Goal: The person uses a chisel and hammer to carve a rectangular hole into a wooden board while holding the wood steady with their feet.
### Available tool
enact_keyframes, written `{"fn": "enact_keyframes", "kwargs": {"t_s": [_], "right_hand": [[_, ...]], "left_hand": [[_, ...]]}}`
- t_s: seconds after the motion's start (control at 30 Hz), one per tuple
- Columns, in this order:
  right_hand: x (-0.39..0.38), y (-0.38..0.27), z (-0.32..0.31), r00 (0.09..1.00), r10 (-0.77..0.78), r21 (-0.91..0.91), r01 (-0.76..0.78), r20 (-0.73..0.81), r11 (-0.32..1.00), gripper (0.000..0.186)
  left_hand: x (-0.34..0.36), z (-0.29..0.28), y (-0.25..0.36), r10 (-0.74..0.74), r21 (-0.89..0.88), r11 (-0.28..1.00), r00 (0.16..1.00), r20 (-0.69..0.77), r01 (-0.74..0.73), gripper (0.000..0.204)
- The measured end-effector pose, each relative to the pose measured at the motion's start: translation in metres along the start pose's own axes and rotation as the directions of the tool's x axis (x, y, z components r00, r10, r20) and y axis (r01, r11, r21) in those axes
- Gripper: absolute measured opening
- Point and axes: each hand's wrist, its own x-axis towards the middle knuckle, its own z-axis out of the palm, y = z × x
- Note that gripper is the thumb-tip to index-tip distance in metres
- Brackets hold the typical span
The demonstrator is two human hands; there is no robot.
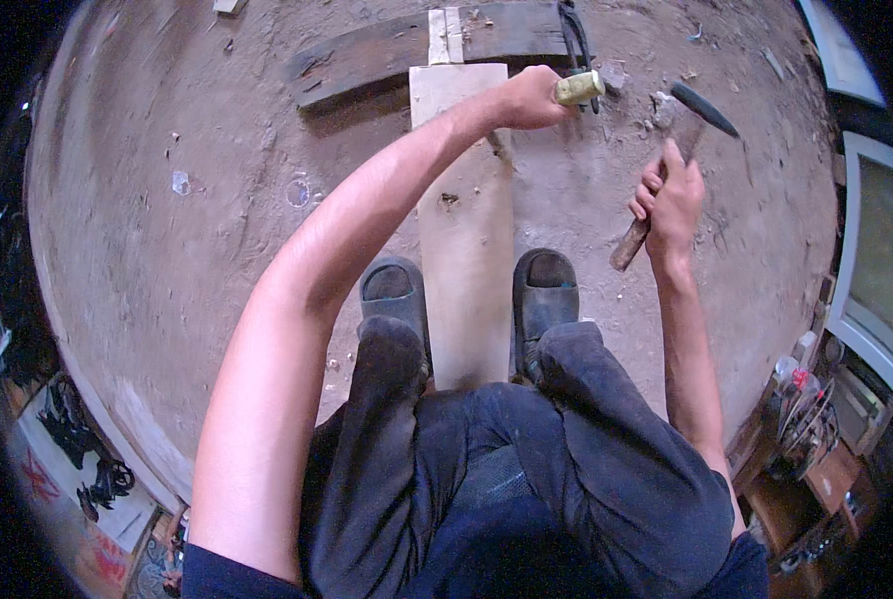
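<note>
A pale wooden plank [464,290] runs away from me between my feet, its far end by a dark timber beam [357,72]. My left hand [532,98] is closed round a tool with a yellow-green handle [578,88], above the plank's far right edge. The handle's end points right; the rest of this tool is hidden, so its kind does not show. Off to the right, my right hand [674,205] grips a hammer by its wooden handle [629,246]. The hammer's dark head [704,109] is raised, apart from the plank and the other tool.
My sandals [392,285] flank the plank on the dirt floor [217,260]. A narrow pale wood piece [446,36] crosses the beam, and dark straps [578,40] hang at its right end. Cluttered tools [806,424] and a white-framed panel [876,250] stand along the right side.
</note>
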Motion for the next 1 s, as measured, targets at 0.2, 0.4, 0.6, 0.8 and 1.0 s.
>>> {"fn": "enact_keyframes", "kwargs": {"t_s": [0.2,0.4,0.6,0.8,1.0], "right_hand": [[-0.003,-0.015,0.001,0.975,0.160,-0.321,-0.103,0.157,0.941,0.027],[-0.007,-0.014,0.013,0.998,-0.049,-0.046,0.051,0.046,0.998,0.030],[-0.004,-0.014,0.001,0.997,-0.052,-0.129,0.058,0.056,0.990,0.025],[0.000,-0.017,-0.004,0.998,-0.040,-0.122,0.047,0.054,0.991,0.026],[0.003,-0.018,-0.005,0.995,-0.061,-0.125,0.071,0.080,0.990,0.026]], "left_hand": [[0.001,0.001,0.002,-0.043,0.020,0.999,0.999,-0.011,0.044,0.022],[0.002,0.002,0.001,-0.080,0.093,0.992,0.997,-0.007,0.080,0.021],[0.002,0.003,0.010,-0.153,0.159,0.975,0.988,-0.023,0.155,0.022],[0.005,0.005,0.017,-0.234,0.199,0.951,0.972,-0.035,0.236,0.021],[0.010,0.005,0.023,-0.323,0.244,0.919,0.946,0.019,0.309,0.022]]}}
